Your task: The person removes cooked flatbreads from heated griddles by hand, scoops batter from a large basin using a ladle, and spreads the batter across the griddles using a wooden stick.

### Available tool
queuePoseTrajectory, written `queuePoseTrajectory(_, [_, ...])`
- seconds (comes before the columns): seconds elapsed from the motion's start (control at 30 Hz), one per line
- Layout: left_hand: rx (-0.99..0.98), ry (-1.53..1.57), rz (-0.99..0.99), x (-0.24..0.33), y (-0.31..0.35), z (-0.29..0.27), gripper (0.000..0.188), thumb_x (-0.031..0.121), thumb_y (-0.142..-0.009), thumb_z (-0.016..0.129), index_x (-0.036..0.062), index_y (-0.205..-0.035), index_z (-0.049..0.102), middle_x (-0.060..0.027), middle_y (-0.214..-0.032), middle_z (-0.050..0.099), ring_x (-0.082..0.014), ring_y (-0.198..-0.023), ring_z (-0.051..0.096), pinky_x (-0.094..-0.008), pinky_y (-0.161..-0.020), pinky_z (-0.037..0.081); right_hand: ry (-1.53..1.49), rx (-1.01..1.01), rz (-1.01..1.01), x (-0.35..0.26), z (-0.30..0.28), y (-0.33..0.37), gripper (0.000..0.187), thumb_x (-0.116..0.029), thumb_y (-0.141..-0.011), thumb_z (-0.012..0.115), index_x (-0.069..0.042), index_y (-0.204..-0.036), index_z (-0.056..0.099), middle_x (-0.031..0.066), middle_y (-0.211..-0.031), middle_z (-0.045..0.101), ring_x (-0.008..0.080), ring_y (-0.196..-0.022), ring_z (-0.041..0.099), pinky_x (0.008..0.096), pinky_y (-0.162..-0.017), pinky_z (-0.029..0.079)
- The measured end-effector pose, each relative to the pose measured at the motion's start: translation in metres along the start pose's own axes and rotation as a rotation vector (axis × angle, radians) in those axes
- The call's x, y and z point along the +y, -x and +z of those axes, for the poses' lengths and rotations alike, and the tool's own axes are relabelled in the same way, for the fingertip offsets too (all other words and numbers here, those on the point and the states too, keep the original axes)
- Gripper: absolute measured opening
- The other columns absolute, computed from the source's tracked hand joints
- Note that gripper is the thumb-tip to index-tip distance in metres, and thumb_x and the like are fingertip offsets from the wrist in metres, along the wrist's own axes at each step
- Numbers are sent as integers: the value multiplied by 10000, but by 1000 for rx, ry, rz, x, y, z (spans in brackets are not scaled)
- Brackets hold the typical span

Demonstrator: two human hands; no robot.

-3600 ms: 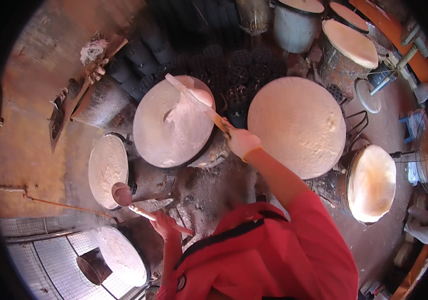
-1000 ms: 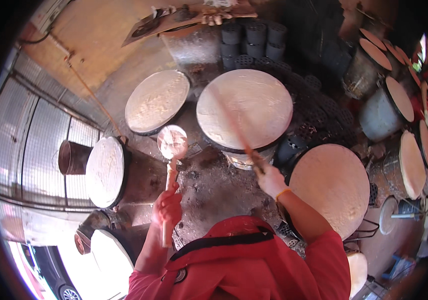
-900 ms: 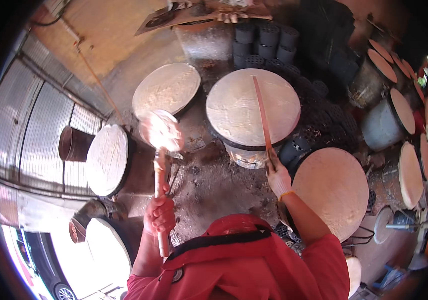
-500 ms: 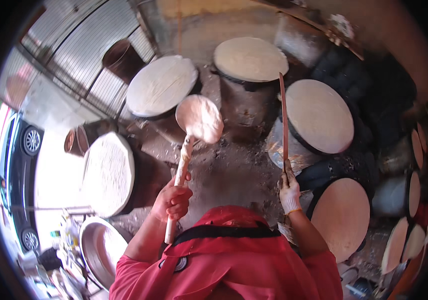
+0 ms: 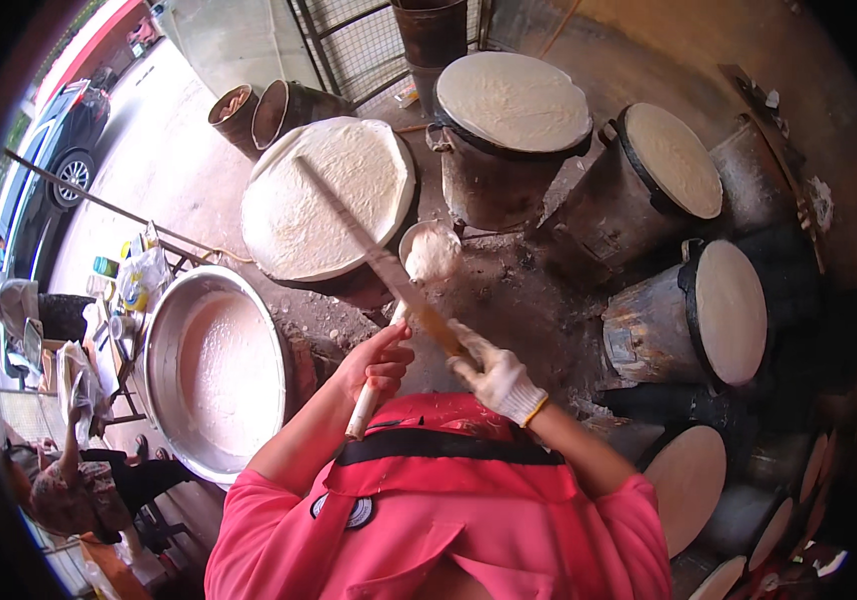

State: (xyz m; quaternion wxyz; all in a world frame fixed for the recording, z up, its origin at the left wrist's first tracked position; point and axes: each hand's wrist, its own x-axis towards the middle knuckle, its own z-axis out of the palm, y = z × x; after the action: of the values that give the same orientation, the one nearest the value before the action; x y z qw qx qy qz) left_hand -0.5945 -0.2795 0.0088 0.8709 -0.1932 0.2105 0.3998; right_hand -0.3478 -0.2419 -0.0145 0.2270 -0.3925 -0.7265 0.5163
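My left hand (image 5: 377, 362), bare, is closed around the pale handle of a ladle (image 5: 433, 254) whose bowl carries a lump of sticky white batter. My right hand (image 5: 494, 375), in a white glove, grips a long flat spatula (image 5: 379, 258). The spatula slants up and left, crossing in front of the ladle's handle. Its far end overlaps the round griddle (image 5: 409, 165) at the centre left, which is coated with a wide sheet of wet white batter (image 5: 324, 205). Whether the spatula touches the batter, I cannot tell.
Drum stoves with batter-covered round tops, such as a drum stove (image 5: 494, 180), curve from the far side round to the right. A large metal basin (image 5: 157, 365) of batter stands at left. A person (image 5: 79, 490) is beyond it; a parked car (image 5: 64, 165) shows outside.
The view has swung left, toward the griddle beside the basin. My right hand has come inward, tilting the spatula left across the ladle. The ladle remains in my left hand.
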Motion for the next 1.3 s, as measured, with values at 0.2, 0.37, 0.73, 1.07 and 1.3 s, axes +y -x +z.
queuePoseTrajectory(0.2, [176, -234, 423, 22, 92, -18, 78, 145, -989, 567, 121, -916, 556, 76, -522, 374, -24, -334, 314, -198, -264, 271, -293, -466, 324, -76, 50, -89, 357, -188, -998, 605, -55, -1330, 608, 80, -1174, 689, 126, -1025, 646, 273, -900, 520])
queuePoseTrajectory(0.37, [-106, 21, 638, 9, 182, -31, 203, 130, -1025, 461, 204, -1184, 563, 59, -504, 330, -45, -311, 285, -233, -263, 317, 427, 162, -157, 1, 52, -215, 402, -286, -950, 611, -73, -1290, 628, 219, -1203, 659, 411, -1073, 636, 487, -927, 510])
queuePoseTrajectory(0.73, [-103, 623, 811, 30, 189, -74, 115, 91, -1013, 480, 136, -1055, 578, 56, -499, 312, -57, -326, 343, -243, -267, 335, 940, -102, -903, -5, 37, -333, 539, -179, -694, 781, -257, -1213, 660, 153, -1397, 523, 380, -1370, 374, 577, -1139, 291])
queuePoseTrajectory(1.07, [-58, 697, 918, 53, 186, -57, 132, 83, -1017, 460, 112, -1088, 567, 43, -501, 315, -75, -327, 361, -255, -276, 360, 231, 257, -585, -55, 44, -439, 209, -81, -876, 739, -57, -1071, 667, 105, -1114, 674, 317, -1042, 637, 404, -942, 491])
queuePoseTrajectory(1.3, [-14, 599, 871, 56, 200, -75, 196, 102, -1019, 433, 97, -1130, 594, 47, -482, 326, -60, -330, 351, -237, -286, 368, 53, 716, -683, -66, -7, -421, 242, -140, -975, 657, 46, -1128, 634, 135, -1091, 680, 242, -939, 653, 357, -859, 525])
